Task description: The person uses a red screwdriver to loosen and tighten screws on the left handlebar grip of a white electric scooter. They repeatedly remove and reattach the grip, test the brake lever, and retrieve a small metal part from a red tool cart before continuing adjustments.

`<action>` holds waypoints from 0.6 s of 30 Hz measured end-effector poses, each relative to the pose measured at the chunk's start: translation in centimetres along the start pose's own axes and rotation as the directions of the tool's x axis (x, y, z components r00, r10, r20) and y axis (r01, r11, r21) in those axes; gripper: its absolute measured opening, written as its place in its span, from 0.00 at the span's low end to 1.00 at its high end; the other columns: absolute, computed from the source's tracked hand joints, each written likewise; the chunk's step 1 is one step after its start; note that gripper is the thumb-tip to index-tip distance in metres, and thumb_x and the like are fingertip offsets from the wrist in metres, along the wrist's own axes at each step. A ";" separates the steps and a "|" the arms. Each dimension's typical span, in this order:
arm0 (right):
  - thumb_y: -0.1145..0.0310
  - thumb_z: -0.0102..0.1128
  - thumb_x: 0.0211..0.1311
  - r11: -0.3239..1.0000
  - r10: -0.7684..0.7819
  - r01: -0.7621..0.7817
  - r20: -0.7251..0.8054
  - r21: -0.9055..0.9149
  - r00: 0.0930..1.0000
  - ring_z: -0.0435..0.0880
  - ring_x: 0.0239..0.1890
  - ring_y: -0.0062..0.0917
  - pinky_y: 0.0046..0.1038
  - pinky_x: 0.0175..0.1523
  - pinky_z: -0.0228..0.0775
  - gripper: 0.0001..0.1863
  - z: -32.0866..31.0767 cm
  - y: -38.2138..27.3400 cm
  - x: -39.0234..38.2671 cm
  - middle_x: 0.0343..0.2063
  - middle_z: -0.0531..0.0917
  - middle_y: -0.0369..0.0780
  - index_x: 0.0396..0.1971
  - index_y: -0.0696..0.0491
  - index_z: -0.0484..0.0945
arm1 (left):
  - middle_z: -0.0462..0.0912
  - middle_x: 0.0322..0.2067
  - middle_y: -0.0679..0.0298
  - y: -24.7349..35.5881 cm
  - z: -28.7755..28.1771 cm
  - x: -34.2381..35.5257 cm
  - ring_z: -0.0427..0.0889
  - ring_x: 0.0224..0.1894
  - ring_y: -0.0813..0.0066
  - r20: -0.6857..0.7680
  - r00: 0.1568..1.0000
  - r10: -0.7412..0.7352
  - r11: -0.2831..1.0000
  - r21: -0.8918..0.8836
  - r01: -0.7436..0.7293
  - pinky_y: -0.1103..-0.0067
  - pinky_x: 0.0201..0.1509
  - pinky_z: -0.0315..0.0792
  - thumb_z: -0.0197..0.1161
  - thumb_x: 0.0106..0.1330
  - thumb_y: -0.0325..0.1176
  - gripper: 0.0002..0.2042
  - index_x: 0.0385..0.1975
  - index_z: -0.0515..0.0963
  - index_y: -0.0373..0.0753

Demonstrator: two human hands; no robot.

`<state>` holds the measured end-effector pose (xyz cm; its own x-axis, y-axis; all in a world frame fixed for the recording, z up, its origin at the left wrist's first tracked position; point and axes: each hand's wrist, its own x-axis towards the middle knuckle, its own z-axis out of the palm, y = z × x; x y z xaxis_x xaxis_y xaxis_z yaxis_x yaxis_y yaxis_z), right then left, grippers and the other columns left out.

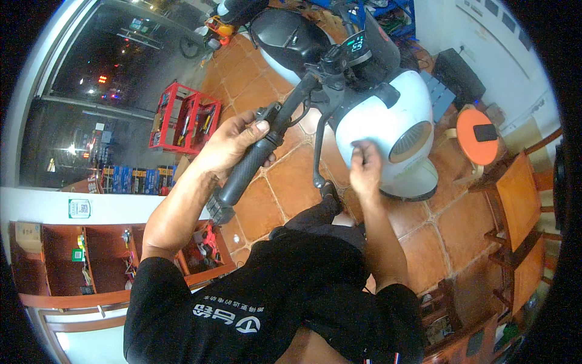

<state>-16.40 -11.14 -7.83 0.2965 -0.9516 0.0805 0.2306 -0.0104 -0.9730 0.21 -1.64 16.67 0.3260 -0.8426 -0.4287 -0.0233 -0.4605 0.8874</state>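
Observation:
A white electric scooter (373, 118) stands in front of me, its handlebar turned toward my left. My left hand (233, 142) is closed around the inner end of the black handlebar grip (245, 175), with the thumb on top beside the switch housing (268, 112). Between my hands the black brake lever (319, 145) extends toward me. My right hand (366, 168) is in the air close to the white front panel, its fingers partly curled and smeared by motion. Whether anything is in it I cannot tell. Behind the lever a small display (356, 47) is lit.
A red tool rack (185, 120) stands at the left by the glass. Nearer, a wooden shelf unit (106, 258) holds small parts. At the right are an orange round stool (476, 137) with a dark flat object on it, and wooden chairs (517, 200). Another scooter's black seat (288, 37) is behind.

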 end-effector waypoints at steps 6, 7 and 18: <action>0.59 0.61 0.54 0.705 -0.193 0.085 -0.076 -0.704 0.978 0.81 0.29 0.39 0.37 0.37 0.71 0.20 -4.2 -5.5 9.7 0.24 0.81 0.44 0.45 0.52 0.75 | 0.79 0.34 0.54 0.2 -0.8 1.2 0.81 0.28 0.70 0.084 0.996 -0.012 1.000 -0.023 0.014 0.77 0.31 0.79 0.57 0.66 0.39 0.21 0.52 0.65 0.31; 0.58 0.62 0.54 0.619 -0.274 0.165 -0.015 -0.768 0.962 0.81 0.30 0.40 0.37 0.38 0.71 0.21 -4.6 -5.2 11.0 0.25 0.81 0.44 0.46 0.52 0.75 | 0.79 0.34 0.54 0.3 -0.8 1.5 0.81 0.28 0.70 0.093 0.996 -0.002 1.000 -0.029 0.004 0.77 0.31 0.79 0.58 0.66 0.40 0.22 0.52 0.65 0.31; 0.63 0.68 0.50 0.794 -0.042 0.058 0.039 -0.606 0.998 0.77 0.25 0.23 0.26 0.32 0.69 0.24 -4.9 -5.3 11.2 0.22 0.79 0.38 0.46 0.58 0.75 | 0.80 0.36 0.49 -1.4 -0.7 1.8 0.82 0.26 0.66 0.082 0.996 -0.031 0.973 -0.227 0.049 0.77 0.27 0.79 0.61 0.63 0.43 0.26 0.54 0.65 0.32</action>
<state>-18.86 -23.28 -2.84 0.3225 -0.9376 0.1302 -0.3613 -0.2490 -0.8986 1.47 -2.31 14.83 0.2480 -0.8481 -0.4682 0.2078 -0.4255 0.8808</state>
